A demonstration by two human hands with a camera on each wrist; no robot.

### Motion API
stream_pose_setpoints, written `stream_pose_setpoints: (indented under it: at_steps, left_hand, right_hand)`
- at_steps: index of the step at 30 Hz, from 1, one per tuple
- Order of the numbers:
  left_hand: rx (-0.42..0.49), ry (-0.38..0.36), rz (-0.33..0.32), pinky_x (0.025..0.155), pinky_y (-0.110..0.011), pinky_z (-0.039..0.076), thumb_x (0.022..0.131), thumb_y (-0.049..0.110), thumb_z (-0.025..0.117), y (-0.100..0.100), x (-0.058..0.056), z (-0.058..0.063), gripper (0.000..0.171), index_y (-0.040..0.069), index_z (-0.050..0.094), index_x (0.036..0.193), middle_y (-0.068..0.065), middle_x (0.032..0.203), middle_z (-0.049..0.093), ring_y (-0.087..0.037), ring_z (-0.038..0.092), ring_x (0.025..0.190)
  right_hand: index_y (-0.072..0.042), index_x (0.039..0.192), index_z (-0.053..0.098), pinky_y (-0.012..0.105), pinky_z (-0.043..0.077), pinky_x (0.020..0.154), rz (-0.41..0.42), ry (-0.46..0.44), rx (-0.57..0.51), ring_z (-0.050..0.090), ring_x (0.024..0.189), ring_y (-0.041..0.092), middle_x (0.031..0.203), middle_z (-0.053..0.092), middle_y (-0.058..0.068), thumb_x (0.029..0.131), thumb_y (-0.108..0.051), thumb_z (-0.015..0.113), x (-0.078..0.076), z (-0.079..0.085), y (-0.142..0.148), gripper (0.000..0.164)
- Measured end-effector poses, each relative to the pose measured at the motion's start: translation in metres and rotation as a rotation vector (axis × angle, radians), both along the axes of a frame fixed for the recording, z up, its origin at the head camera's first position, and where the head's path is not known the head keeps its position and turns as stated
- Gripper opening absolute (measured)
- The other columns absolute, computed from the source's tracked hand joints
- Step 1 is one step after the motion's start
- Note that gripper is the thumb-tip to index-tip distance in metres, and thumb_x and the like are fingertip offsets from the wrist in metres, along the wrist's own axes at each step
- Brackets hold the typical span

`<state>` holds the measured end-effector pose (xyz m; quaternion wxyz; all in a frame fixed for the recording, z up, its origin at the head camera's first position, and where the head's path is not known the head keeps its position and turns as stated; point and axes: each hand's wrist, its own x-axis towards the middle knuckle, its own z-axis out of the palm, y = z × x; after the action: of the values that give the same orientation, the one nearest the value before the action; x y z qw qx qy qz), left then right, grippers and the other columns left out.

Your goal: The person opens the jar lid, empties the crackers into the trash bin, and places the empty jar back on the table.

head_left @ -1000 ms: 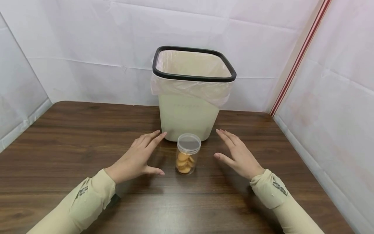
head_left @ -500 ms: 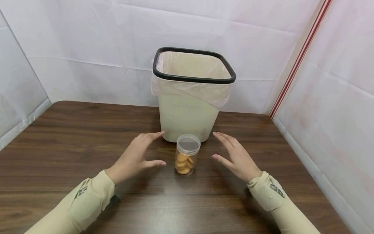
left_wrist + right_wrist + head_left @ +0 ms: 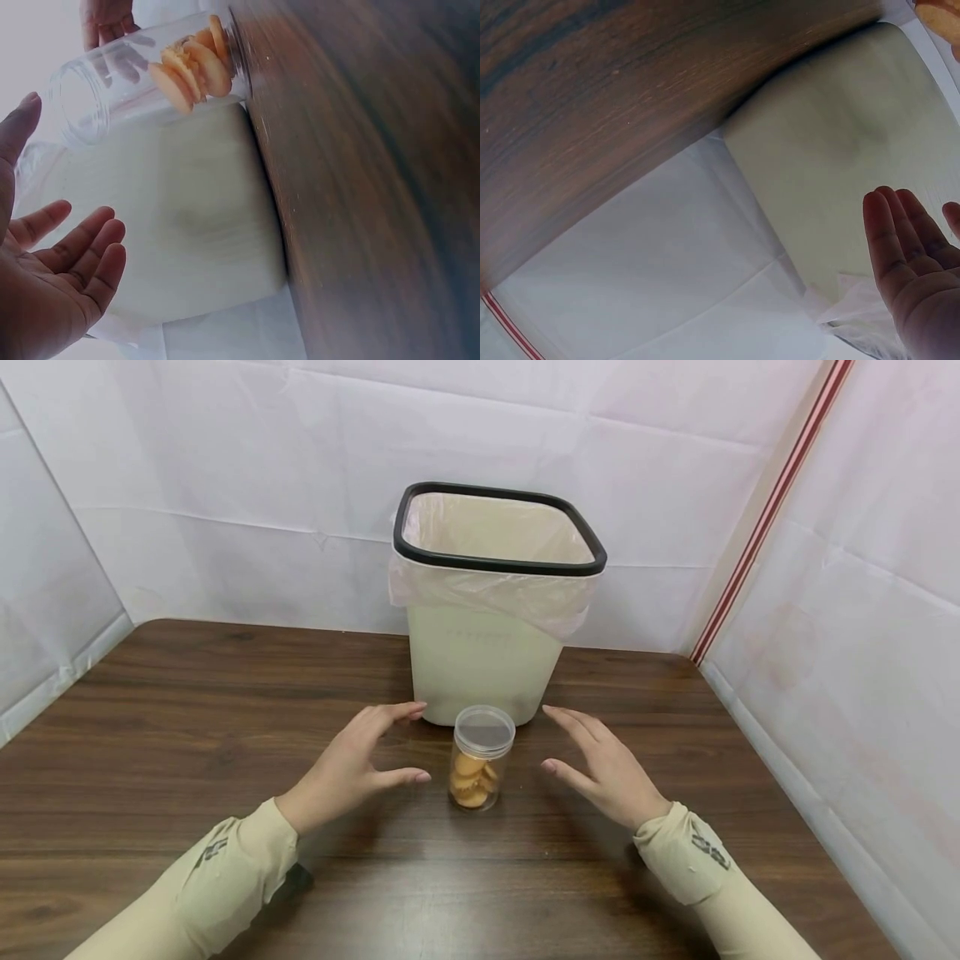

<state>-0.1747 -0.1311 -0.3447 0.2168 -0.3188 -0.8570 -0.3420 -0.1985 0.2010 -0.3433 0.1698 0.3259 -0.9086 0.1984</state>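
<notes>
A clear plastic jar is seen standing upright on the brown wooden tabletop, just in front of a cream waste bin. The jar is closed with a clear lid, and several round yellow biscuits are stacked in its lower half. The bin is lined with a thin translucent bag folded over under a black rim.

The jar is flanked by 2 hands, neither of which touches it. The left hand is held to the jar's left, its fingers straight and slightly spread and the thumb stretched toward the jar, with a small gap left. In the left wrist view the open palm is shown with the fingers relaxed, nothing being held. The right hand is held to the jar's right, somewhat further off, its fingers straight and close together, the thumb apart. Both forearms are covered by pale beige sleeves. The tabletop is enclosed by white sheeting.
</notes>
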Motion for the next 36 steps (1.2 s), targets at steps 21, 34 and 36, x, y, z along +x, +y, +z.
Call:
stream_pose_setpoints:
  at_steps: [21,34,36]
  left_hand:
    - [0.056,-0.196,-0.026,0.094,-0.048,0.048,0.075,0.021,0.081,0.023,-0.008,0.003,0.069,0.001,0.049,0.134,-0.015,0.125,0.061,-0.029,0.057,0.115]
    - [0.058,-0.279,-0.065,0.097,-0.046,0.047,0.076,0.021,0.081,0.032,-0.018,0.0,0.074,-0.002,0.045,0.137,-0.015,0.126,0.062,-0.029,0.057,0.116]
    - [0.045,-0.292,-0.074,0.098,-0.046,0.047,0.076,0.022,0.081,0.033,-0.019,-0.002,0.075,-0.002,0.044,0.137,-0.014,0.126,0.062,-0.028,0.058,0.115]
  right_hand:
    - [-0.018,0.147,0.038,0.046,0.04,0.107,-0.005,0.021,-0.033,0.046,0.132,0.026,0.143,0.051,0.008,0.094,-0.033,0.06,-0.002,0.009,-0.005,0.059]
    - [-0.017,0.146,0.04,0.042,0.04,0.108,0.026,0.053,-0.075,0.049,0.13,0.023,0.141,0.052,0.006,0.093,-0.032,0.061,-0.005,0.015,-0.021,0.059]
    - [-0.018,0.146,0.039,0.042,0.04,0.108,0.028,0.051,-0.073,0.048,0.131,0.022,0.141,0.052,0.005,0.094,-0.034,0.061,-0.006,0.015,-0.023,0.059]
